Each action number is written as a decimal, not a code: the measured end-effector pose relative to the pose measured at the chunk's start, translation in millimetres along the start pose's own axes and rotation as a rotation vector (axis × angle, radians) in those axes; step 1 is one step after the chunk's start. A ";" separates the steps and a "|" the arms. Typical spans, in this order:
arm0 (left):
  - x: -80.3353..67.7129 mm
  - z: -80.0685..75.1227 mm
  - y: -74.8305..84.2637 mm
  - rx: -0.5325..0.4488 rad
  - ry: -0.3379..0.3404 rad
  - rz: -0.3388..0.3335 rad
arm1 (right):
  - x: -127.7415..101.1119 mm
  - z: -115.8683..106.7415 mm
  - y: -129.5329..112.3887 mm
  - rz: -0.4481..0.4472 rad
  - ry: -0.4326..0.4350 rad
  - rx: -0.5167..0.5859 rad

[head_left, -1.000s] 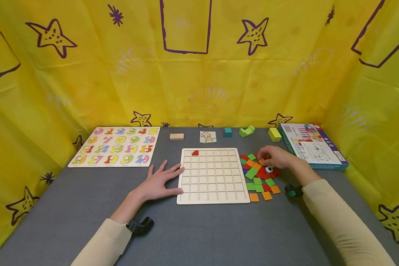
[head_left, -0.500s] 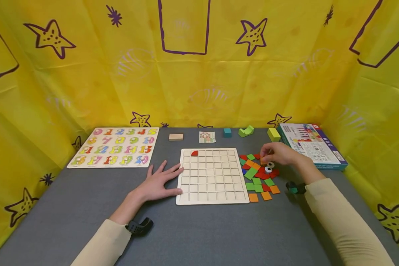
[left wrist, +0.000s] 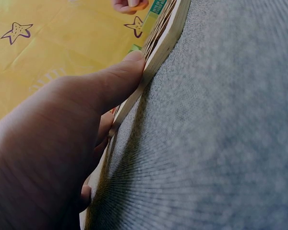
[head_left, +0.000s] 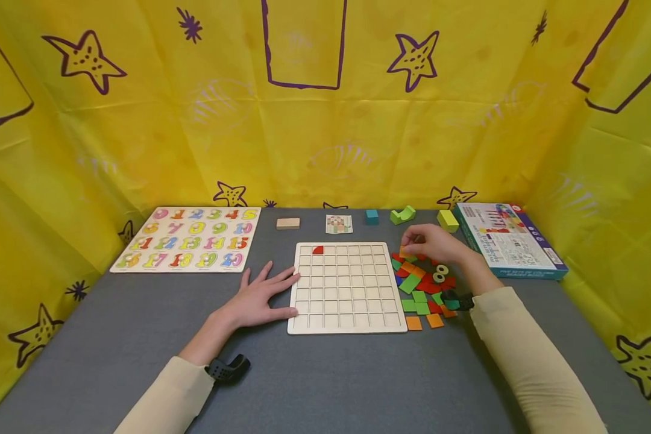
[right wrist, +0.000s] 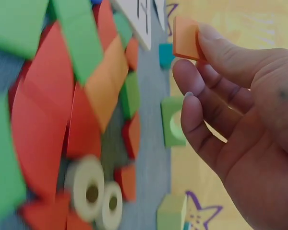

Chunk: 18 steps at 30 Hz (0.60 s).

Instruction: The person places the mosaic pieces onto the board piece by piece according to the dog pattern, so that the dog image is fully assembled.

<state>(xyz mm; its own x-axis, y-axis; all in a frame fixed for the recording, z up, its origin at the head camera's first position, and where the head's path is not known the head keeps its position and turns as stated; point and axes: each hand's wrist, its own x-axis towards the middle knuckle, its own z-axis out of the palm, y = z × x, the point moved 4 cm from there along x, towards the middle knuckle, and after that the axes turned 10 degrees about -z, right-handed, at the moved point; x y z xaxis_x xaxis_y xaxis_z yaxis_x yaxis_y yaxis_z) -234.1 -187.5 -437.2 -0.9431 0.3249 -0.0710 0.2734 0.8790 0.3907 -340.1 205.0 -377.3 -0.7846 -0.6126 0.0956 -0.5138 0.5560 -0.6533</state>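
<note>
A pale wooden grid board (head_left: 347, 289) lies flat in the middle of the table, with one red quarter-round tile (head_left: 318, 250) in its top row. My left hand (head_left: 260, 298) rests beside it, fingers spread straight, fingertips on its left edge; the left wrist view has the thumb (left wrist: 120, 79) against that edge. Between thumb and fingertips my right hand (head_left: 434, 242) pinches an orange square tile (right wrist: 186, 38), raised over the far end of a tile pile. That pile holds red tiles (right wrist: 45, 105), green tiles (head_left: 410, 283) and two white rings with dark centres (right wrist: 84, 188).
A number puzzle board (head_left: 187, 240) lies at the left. Along the back are a wooden block (head_left: 288, 223), a pattern card (head_left: 339, 223), a teal cube (head_left: 371, 217), a green curved block (head_left: 403, 214) and a yellow-green block (head_left: 447, 220). A flat box (head_left: 512, 241) sits at the right.
My right hand has lifted the orange square tile off the pile and carried it left, closer to the board's upper right corner. The left hand stays put.
</note>
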 end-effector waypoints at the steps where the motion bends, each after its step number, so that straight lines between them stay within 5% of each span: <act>1: 0.0 0.0 -0.1 0.002 0.000 -0.001 | 3.5 2.1 -1.1 0.001 0.008 0.003; 18: -0.2 -0.9 0.9 0.004 -0.007 0.000 | 59.3 42.5 -30.1 -0.080 0.022 0.068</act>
<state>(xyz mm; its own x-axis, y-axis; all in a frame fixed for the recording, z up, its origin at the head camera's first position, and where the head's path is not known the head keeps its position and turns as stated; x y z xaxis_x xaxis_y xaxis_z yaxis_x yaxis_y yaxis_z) -233.8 -187.1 -436.0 -0.9417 0.3274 -0.0776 0.2743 0.8805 0.3867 -356.4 128.1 -383.9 -0.7497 -0.6409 0.1651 -0.5509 0.4661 -0.6922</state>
